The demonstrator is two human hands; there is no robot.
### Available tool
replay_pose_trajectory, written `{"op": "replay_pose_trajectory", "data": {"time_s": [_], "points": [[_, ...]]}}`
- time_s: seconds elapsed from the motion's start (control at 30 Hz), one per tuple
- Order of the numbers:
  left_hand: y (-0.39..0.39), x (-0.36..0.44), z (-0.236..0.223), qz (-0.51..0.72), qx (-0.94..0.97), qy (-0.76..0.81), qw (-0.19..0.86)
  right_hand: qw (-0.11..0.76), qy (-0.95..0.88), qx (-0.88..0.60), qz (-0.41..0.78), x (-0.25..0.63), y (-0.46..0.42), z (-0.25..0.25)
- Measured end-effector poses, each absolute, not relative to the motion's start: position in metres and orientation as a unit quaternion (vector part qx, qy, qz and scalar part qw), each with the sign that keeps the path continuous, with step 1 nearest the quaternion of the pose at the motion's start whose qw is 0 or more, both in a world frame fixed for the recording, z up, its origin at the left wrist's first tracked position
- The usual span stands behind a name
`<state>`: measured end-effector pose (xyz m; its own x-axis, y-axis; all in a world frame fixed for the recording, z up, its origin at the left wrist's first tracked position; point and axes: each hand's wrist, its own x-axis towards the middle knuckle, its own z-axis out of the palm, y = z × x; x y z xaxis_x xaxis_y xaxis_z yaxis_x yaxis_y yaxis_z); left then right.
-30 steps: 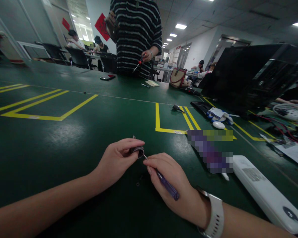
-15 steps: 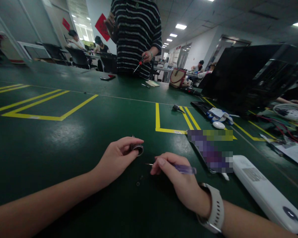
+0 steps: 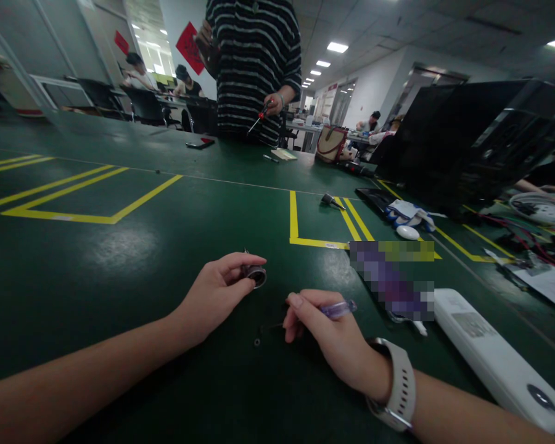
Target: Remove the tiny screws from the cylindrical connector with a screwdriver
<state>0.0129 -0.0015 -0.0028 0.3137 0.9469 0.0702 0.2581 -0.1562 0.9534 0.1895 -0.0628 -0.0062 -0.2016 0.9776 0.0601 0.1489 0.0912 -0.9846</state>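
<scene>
My left hand (image 3: 217, 293) pinches a small round metal part (image 3: 258, 277) with a ring-shaped open end, just above the green table (image 3: 176, 382). Fingers cover most of that part. In my right hand (image 3: 321, 320) is a screwdriver with a clear purple handle (image 3: 338, 309), held like a pen. Its thin shaft slants down to the left, its tip close to the tabletop. Near the tip lie tiny dark pieces, among them a small ring-like one (image 3: 257, 343); their kind is too small to make out.
A phone (image 3: 388, 283) and a long white device (image 3: 494, 357) lie on the right. Beyond them are a dark cone-shaped part (image 3: 332, 201), gloves (image 3: 409, 216), a white mouse-like object (image 3: 407, 232) and a large black case (image 3: 467, 142). Across the table a person (image 3: 259, 68) holds a red screwdriver.
The screwdriver in my right hand has tipped, its handle up and its tip down toward the small pieces on the table. My left hand has barely moved.
</scene>
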Motion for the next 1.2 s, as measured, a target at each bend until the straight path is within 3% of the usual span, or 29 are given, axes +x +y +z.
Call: {"op": "replay_pose_trajectory", "data": {"time_s": [0.73,0.87,1.03,1.2], "points": [[-0.003,0.015,0.001,0.367,0.642,0.468,0.484,0.413,-0.659,-0.477,0.410,0.187,-0.064,-0.005],[-0.002,0.015,-0.001,0.367,0.644,0.466,0.483,0.399,-0.736,-0.439,0.326,0.188,-0.066,-0.003],[-0.005,0.018,0.000,0.388,0.640,0.462,0.477,0.310,-0.844,-0.382,0.213,0.185,-0.072,0.001],[-0.005,0.018,0.002,0.396,0.610,0.472,0.499,0.385,-0.801,-0.386,0.249,0.184,-0.072,-0.004]]}}
